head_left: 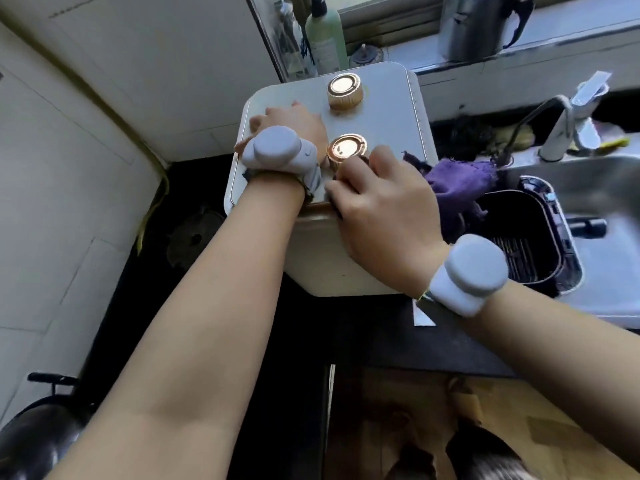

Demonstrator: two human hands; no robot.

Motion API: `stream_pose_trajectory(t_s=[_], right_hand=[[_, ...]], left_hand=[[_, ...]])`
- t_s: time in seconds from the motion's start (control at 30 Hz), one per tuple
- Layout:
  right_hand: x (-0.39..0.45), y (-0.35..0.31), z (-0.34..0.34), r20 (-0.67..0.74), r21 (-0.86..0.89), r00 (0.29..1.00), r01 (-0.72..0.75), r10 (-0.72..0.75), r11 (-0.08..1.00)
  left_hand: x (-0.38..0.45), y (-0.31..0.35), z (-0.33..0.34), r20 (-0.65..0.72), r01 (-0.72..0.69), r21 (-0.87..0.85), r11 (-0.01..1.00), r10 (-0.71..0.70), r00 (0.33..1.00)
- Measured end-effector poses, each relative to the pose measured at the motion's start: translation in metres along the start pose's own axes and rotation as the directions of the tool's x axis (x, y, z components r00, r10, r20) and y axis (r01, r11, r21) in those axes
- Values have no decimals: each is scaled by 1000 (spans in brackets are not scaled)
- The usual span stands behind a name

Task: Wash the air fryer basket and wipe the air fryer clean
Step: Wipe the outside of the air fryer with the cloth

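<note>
The white air fryer (384,109) stands on the dark counter, with two copper knobs on its top, a far knob (344,90) and a near knob (346,148). My left hand (294,126) lies palm down on the top's left side, fingers curled at the edge. My right hand (384,209) presses a purple cloth (460,185) against the top's front edge, just beside the near knob. The black air fryer basket (540,244) sits in the sink at the right, with its slatted tray showing inside.
The steel sink (606,188) with its faucet (557,133) lies right of the fryer. A green bottle (325,36) and a metal pot (478,26) stand on the window ledge behind. A tiled wall closes the left side. The black counter (363,334) runs along the front.
</note>
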State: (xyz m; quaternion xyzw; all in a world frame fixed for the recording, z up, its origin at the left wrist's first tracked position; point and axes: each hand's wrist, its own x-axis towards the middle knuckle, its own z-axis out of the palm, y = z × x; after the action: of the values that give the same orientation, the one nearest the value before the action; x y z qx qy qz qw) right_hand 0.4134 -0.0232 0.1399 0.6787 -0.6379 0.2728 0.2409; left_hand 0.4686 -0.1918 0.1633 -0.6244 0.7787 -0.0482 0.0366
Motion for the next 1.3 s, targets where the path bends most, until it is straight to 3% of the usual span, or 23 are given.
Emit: stream_pose_trajectory(t_s=[0.13, 0.3, 0.37, 0.47, 0.57, 0.67, 0.73, 0.87, 0.97, 1.17, 1.23, 1.3], right_hand=[[-35, 11, 8, -247, 85, 965, -68, 88, 994], [-44, 18, 26, -234, 138, 918, -293, 318, 946], [-52, 9, 35, -305, 131, 910, -252, 281, 959], [-73, -20, 64, -338, 133, 937, -41, 84, 990], [-83, -42, 97, -251, -55, 966, 45, -58, 997], [-92, -46, 123, -172, -49, 976, 127, -133, 991], [-107, -47, 143, -71, -38, 980, 182, -185, 983], [-152, -47, 175, 252, -2, 921, 308, -297, 952], [-173, -38, 181, 395, 104, 853, 328, -341, 939], [-112, -26, 143, -80, 221, 941, 337, -327, 915], [-90, -33, 132, -184, 307, 964, 240, -189, 921], [-85, -43, 125, -155, 372, 988, 64, -5, 926]], left_hand=[[-4, -20, -3, -114, -203, 72, 977, 210, 971], [-14, -34, 6, 24, -158, -138, 978, 163, 986], [-14, -30, 5, 38, -154, -160, 975, 162, 986], [-13, -28, 8, 13, -151, -153, 977, 155, 988], [-14, -28, 11, -72, -154, -108, 982, 147, 987], [-19, -23, 8, -224, -175, -41, 984, 162, 961], [-24, -19, 10, -243, -171, -39, 985, 157, 957], [-41, -31, 12, -222, -235, -320, 918, 169, 960], [-76, -46, 27, -371, -298, -393, 870, 146, 917], [-101, -46, 60, -505, -246, -172, 954, 129, 853], [-103, -43, 64, -541, -231, -187, 955, 96, 835], [-102, -41, 66, -583, -243, -217, 945, 74, 809]])
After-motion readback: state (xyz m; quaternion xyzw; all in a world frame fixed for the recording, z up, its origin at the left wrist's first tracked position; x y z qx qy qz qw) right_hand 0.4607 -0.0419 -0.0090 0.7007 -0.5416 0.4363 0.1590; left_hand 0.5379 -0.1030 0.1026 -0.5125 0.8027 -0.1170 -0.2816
